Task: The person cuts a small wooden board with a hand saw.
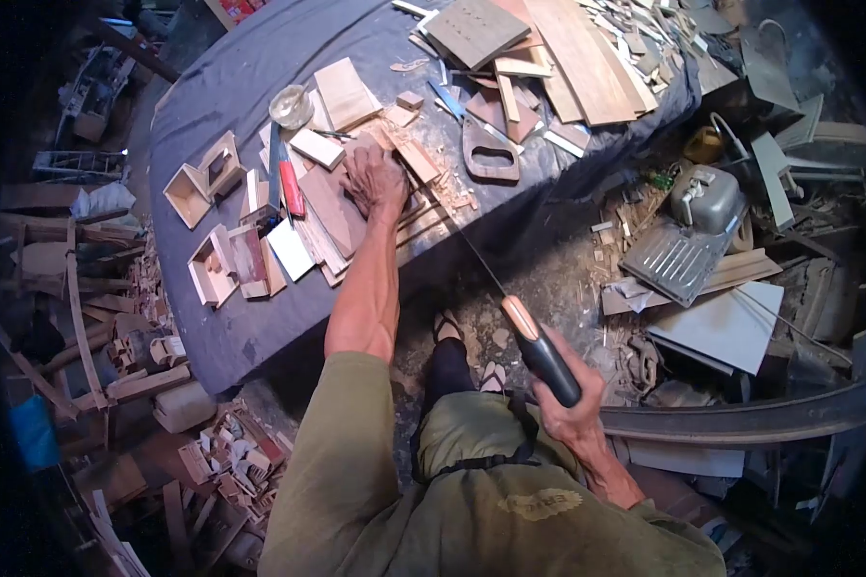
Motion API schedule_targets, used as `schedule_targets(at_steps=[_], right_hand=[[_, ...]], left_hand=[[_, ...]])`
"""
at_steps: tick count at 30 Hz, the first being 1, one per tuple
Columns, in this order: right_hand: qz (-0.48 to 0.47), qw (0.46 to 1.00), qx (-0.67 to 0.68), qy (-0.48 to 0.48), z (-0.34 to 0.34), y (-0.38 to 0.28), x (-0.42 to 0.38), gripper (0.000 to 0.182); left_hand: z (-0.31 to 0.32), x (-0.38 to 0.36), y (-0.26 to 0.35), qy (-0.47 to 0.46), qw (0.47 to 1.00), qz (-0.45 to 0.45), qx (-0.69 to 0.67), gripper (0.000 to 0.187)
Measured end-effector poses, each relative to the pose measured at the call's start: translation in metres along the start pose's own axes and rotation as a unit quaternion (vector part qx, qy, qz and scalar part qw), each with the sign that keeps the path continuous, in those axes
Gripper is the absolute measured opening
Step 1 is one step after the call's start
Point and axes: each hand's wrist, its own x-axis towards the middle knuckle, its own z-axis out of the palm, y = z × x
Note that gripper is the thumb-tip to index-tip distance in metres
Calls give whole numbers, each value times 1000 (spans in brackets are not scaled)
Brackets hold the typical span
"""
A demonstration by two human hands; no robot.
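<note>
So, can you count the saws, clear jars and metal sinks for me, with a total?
Saws: 2 (black-handled saw in the right hand, loop-handled saw on the table)
Clear jar: 1
Metal sink: 1
Total: 4

You've got open boxes (189, 196) nr the table's (250, 332) L edge, a jar (291, 107) to their R, a loose saw (491, 165) by the front edge, boards (587, 62) twd the R corner, a sink (678, 258) beyond.
</note>
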Motion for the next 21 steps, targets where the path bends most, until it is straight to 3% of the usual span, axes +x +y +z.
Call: schedule_targets(at_steps=[6, 9, 10, 13, 17, 21], right_hand=[[56, 998, 35, -13, 18, 8, 33, 61], [8, 1000, 16, 0, 10, 2, 20, 61], [37, 999, 27, -6, 4, -1, 8, 61], [4, 1000, 5, -2, -6, 6, -6, 61], [47, 998, 23, -24, 20, 7, 31, 61], [17, 1000, 7, -2, 12, 13, 17, 59]], left_hand=[[1, -6, -6, -6, 1000, 12, 12, 21], [-4, 6, 3, -6, 1000, -11, 21, 21], [-3, 8, 5, -2, 1000, -18, 21, 21], [0, 6, 1, -6, 1000, -6, 8, 22], [-1, 6, -2, -5, 1000, 2, 3, 21], [1, 7, 1, -3, 1000, -13, 17, 20]])
